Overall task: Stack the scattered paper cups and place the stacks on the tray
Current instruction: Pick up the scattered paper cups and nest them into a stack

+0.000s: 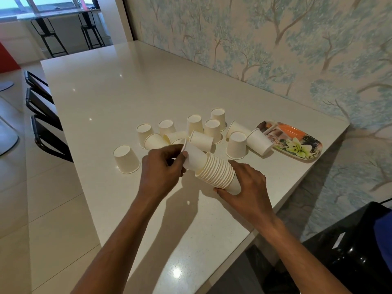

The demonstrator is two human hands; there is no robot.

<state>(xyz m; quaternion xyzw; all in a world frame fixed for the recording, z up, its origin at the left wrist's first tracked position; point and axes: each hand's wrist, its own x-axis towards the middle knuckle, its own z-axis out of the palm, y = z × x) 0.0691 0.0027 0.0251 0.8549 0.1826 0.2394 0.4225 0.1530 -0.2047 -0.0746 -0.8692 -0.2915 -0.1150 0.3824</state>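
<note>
Stack (218, 172) gripped in right hand (248, 183); cup (194, 158) pushed in by closed left hand (162, 168). Loose cups (212, 128) left; tray (297, 143) unfilled.

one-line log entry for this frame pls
phase: stacking | left hand: pushing cup into stack | right hand: holding stack sideways | tray: no stack yet | loose cups: many on table

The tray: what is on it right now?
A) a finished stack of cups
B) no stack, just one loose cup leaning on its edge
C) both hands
B: the tray carries no stack; one cup lies tipped against its near edge, while the stack is held in both hands.
</note>
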